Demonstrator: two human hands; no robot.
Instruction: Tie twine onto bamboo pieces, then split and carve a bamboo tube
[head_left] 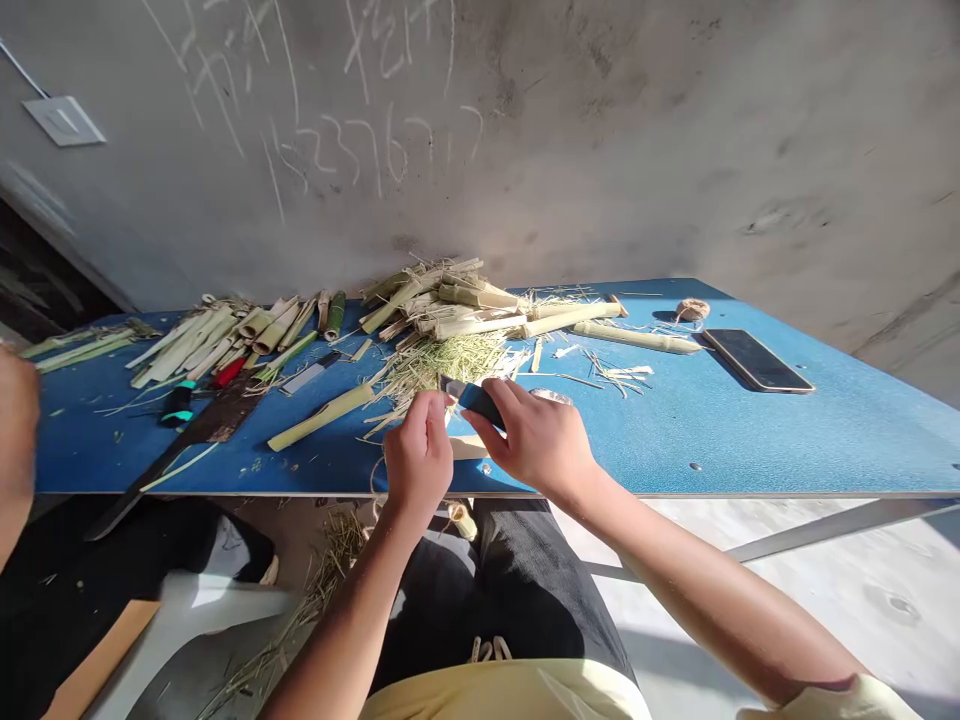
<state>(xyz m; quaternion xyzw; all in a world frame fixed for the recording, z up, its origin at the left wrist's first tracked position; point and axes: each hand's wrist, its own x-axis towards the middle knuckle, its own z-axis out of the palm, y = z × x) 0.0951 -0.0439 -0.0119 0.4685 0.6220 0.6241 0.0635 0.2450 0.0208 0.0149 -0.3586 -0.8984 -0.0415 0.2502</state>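
Note:
My right hand (536, 430) is closed round a utility knife (482, 404) with a dark blue handle. Its short blade points left, right by the fingertips of my left hand (420, 450). Those fingers are pinched together on thin twine (375, 478), which curves down beside the hand over the table edge; the part inside the grip is hidden. Below the edge, near my lap, is a short bamboo piece (462, 521) with twine by it. Behind both hands lies a heap of bamboo shavings (450, 370).
Split bamboo pieces (442, 300) are piled against the wall on the blue table (750, 440). Another bamboo bundle (202, 345), a large cleaver-like blade (217, 415) and a bamboo stick (321, 418) lie left. A twine ball (691, 310) and phone (757, 360) lie right. Another person's arm (15, 440) shows far left.

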